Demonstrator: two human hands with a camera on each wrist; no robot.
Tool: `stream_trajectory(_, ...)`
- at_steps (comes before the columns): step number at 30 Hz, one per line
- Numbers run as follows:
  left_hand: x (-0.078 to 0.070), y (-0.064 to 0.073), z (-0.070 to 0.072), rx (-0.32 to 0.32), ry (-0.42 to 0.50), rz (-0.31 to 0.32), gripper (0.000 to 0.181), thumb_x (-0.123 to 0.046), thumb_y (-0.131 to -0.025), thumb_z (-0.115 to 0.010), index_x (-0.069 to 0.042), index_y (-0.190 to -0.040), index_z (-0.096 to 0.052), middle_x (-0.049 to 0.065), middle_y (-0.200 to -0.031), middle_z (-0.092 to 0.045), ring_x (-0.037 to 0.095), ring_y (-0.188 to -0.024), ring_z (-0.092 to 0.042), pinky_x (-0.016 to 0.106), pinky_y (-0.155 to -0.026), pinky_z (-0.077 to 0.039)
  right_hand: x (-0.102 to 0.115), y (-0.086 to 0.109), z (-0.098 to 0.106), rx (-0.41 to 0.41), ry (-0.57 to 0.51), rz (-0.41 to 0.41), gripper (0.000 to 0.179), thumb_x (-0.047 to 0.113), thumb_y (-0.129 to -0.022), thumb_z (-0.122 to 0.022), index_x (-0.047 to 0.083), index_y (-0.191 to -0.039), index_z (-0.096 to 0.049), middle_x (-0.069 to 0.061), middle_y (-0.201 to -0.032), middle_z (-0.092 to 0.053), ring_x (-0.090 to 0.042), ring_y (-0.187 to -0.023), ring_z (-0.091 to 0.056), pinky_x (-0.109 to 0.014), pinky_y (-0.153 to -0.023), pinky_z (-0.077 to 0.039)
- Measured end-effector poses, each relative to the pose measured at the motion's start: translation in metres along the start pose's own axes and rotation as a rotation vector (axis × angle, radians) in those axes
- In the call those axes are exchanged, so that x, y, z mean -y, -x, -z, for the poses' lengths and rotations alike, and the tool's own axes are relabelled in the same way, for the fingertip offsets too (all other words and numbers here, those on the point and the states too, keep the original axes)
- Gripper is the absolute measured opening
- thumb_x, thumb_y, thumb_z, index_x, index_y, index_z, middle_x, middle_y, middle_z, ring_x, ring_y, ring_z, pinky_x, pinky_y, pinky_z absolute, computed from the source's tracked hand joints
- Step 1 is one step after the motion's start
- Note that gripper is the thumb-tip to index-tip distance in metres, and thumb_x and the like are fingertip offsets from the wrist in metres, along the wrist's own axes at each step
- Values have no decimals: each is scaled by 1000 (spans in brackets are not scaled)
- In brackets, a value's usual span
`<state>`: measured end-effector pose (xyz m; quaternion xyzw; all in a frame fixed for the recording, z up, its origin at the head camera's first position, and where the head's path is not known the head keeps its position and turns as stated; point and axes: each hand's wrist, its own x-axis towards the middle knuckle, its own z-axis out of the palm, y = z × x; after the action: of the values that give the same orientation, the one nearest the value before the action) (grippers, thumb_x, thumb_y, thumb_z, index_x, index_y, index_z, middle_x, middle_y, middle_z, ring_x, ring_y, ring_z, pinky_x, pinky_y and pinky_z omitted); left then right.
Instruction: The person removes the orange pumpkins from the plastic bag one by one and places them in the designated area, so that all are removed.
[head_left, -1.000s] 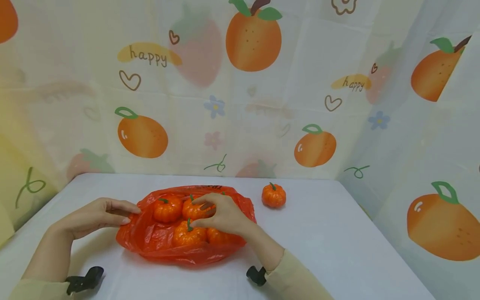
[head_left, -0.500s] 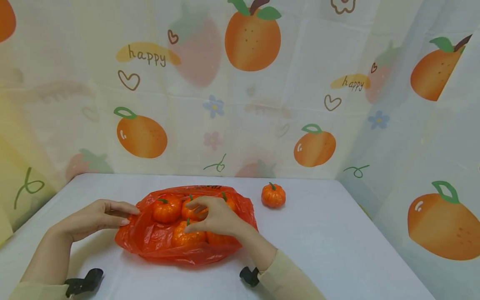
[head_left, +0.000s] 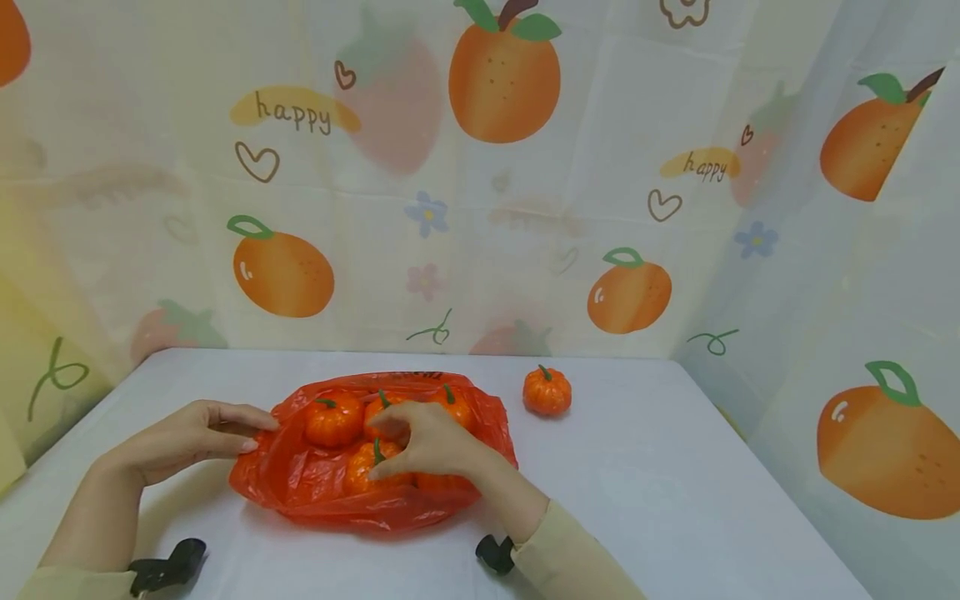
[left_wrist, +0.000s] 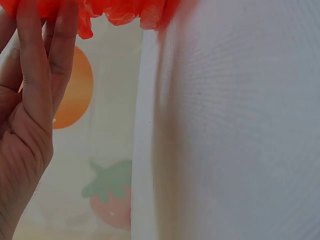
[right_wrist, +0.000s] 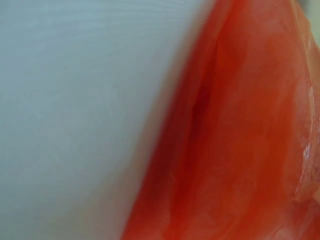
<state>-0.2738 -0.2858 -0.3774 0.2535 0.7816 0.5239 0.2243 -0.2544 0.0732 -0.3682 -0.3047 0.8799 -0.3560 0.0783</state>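
A red plastic bag (head_left: pixel 300 492) lies spread open on the table with several small orange toy pumpkins in it, each with a green stem. My left hand (head_left: pixel 191 437) pinches the bag's left edge between thumb and fingers; the left wrist view shows the fingers (left_wrist: pixel 35 70) up against the red plastic. Over the bag's right half, my right hand (head_left: pixel 435 442) reaches in, thumb and fingers spread apart. Its thumb overlaps the front pumpkin (head_left: pixel 360 471), and its index finger crosses the middle pumpkin (head_left: pixel 378 408). The left pumpkin (head_left: pixel 333 419) shows whole. In the right wrist view the bag's side (right_wrist: pixel 240 140) hides the hand's fingers.
One more pumpkin (head_left: pixel 547 392) sits outside the bag, at the back right of the white table (head_left: pixel 660 500). A fruit-printed curtain (head_left: pixel 510 250) hangs behind the table and along both sides.
My right hand has moved slightly left and down over the pumpkins, uncovering more of the right one in the bag. The left hand stays at the bag's edge.
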Motion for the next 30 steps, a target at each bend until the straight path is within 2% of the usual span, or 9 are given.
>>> stream_trajectory(7,1,0,0,-7,-1,0,34,-9,-99,-53,2,-131,-60,-20,-123,-66,-4,-112,-61,26,-90,-56,-1,-1,-1,45,79,1,64,42,-72,-87,19,-127,-65,10,-122,-68,-2,-112,-62,-18,-96,-50)
stream_trajectory(20,2,0,1,-5,6,-12,34,-7,-99,-52,2,-131,-60,-19,-124,-66,-3,-113,-61,26,-90,-56,-1,-3,1,102,191,32,57,34,-75,-86,21,-127,-65,11,-123,-68,-1,-112,-60,-17,-97,-49)
stream_trajectory(30,2,-1,0,-16,-1,23,35,-10,-99,-53,2,-131,-60,-21,-123,-67,-4,-112,-61,26,-90,-56,-1,-3,1,126,263,48,55,32,-76,-85,24,-127,-66,13,-124,-67,0,-109,-58,-18,-97,-49)
